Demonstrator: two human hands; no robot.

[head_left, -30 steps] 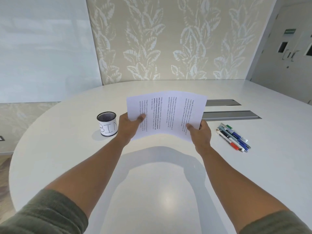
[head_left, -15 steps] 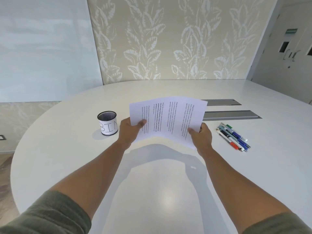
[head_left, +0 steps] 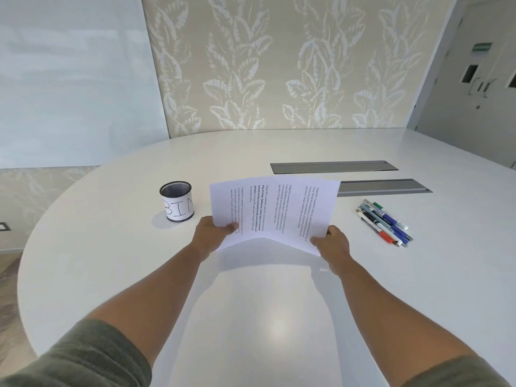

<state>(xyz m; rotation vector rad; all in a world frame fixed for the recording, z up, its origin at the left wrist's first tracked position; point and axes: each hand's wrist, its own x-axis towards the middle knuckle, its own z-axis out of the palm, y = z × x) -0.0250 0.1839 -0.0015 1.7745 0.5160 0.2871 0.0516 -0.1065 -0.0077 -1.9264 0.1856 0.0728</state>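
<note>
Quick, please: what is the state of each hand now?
Left hand: holding the left edge of the white printed paper sheets.
Right hand: holding their right corner.

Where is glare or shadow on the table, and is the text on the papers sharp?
Head view: glare lies on the table between the forearms; the papers, held by the left hand and right hand, cast a soft shadow below; their text is too small to read; the wide lens bows the table edge.

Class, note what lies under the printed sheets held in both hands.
Beneath the printed sheets only the white table and a shadow show. The left hand and right hand pinch the near corners; their fingers underneath and the table farther back are covered.
</note>
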